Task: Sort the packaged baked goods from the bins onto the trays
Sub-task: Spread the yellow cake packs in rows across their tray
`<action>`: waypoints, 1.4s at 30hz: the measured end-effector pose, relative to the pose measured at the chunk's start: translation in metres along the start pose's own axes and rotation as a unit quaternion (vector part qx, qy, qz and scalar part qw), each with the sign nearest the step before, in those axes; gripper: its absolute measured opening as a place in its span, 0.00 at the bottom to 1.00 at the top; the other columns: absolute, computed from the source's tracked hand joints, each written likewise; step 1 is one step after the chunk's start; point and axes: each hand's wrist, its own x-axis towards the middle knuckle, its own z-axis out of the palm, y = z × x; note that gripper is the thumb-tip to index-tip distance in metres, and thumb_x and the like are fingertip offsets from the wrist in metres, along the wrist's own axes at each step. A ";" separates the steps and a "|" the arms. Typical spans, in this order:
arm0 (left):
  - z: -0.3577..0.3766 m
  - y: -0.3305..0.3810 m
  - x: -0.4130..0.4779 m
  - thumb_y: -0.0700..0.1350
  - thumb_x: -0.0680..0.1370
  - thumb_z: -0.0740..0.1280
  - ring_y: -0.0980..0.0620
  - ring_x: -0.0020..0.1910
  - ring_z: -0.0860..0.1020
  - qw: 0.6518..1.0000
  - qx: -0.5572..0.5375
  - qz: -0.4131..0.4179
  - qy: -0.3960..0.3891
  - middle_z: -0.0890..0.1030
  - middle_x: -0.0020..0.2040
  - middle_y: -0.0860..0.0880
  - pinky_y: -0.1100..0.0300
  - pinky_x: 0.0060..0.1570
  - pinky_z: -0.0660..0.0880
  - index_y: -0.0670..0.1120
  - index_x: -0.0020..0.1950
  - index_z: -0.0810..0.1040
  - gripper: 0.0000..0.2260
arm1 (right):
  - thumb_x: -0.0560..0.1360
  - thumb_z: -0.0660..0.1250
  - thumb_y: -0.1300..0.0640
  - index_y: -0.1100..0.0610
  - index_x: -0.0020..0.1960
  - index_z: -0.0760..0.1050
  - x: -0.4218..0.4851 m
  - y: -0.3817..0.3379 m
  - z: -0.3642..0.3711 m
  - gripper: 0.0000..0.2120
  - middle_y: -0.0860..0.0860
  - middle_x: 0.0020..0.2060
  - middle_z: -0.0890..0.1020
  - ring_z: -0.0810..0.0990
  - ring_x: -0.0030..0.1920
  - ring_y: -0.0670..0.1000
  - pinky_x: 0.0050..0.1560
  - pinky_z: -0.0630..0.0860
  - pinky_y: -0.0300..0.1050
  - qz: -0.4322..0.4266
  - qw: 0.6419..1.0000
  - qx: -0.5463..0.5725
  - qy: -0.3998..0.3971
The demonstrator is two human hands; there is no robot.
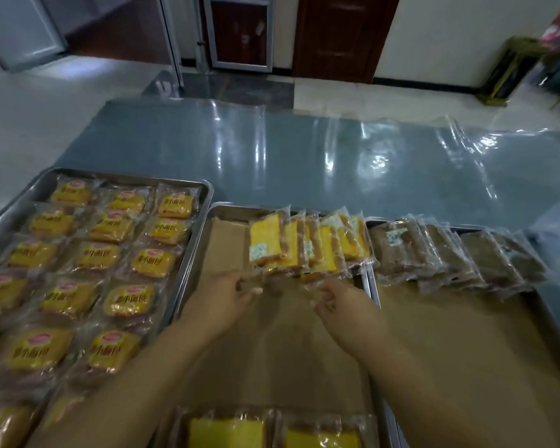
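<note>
Now left hand (pixel 227 294) and right hand (pixel 344 303) pinch one packet (pixel 281 282) over the middle tray (pixel 236 209). Next, it probably needs lapping against the far-edge row (pixel 304 244).

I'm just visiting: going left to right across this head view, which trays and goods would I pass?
Steel tray packed with orange-labelled wrapped buns → paper-lined steel tray with a row of yellow cake packets → third steel tray with brown cake packets.

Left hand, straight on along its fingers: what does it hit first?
Likely the yellow cake packs on the middle tray, just ahead of the left hand; blur hides any contact.
</note>
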 end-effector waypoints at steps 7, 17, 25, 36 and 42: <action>0.017 0.009 0.079 0.63 0.76 0.59 0.51 0.38 0.74 0.987 -0.068 -0.141 0.015 0.78 0.41 0.48 0.57 0.36 0.66 0.49 0.43 0.72 0.18 | 0.76 0.63 0.46 0.54 0.60 0.71 0.063 -0.026 0.003 0.17 0.51 0.52 0.77 0.76 0.49 0.52 0.39 0.70 0.44 0.006 0.997 -0.034 0.073; 0.037 0.008 0.094 0.54 0.71 0.72 0.45 0.43 0.80 0.942 -0.253 -0.221 -0.006 0.83 0.45 0.43 0.53 0.46 0.76 0.41 0.50 0.80 0.17 | 0.74 0.68 0.49 0.55 0.55 0.72 0.076 -0.029 0.020 0.14 0.51 0.49 0.77 0.75 0.45 0.51 0.39 0.68 0.43 0.028 0.996 -0.064 0.054; 0.022 -0.016 0.047 0.46 0.70 0.75 0.55 0.40 0.76 0.932 -0.290 -0.192 0.105 0.76 0.42 0.52 0.60 0.34 0.70 0.51 0.44 0.68 0.15 | 0.74 0.69 0.61 0.53 0.63 0.73 0.046 -0.009 0.011 0.18 0.50 0.54 0.72 0.73 0.49 0.46 0.42 0.67 0.27 0.017 0.984 0.176 0.019; -0.001 -0.037 -0.052 0.36 0.72 0.70 0.62 0.50 0.76 0.970 -0.170 0.043 0.167 0.78 0.50 0.61 0.62 0.52 0.73 0.56 0.55 0.76 0.18 | 0.74 0.62 0.68 0.50 0.56 0.78 -0.026 0.021 0.004 0.17 0.47 0.50 0.80 0.78 0.52 0.48 0.51 0.73 0.42 -0.003 0.977 0.210 -0.030; -0.004 -0.038 -0.085 0.26 0.61 0.71 0.52 0.50 0.74 0.963 0.069 0.238 0.105 0.80 0.47 0.46 0.61 0.53 0.70 0.42 0.45 0.82 0.17 | 0.75 0.59 0.70 0.48 0.47 0.79 -0.050 0.031 0.001 0.19 0.52 0.47 0.82 0.79 0.50 0.53 0.49 0.75 0.45 0.021 0.964 0.264 -0.012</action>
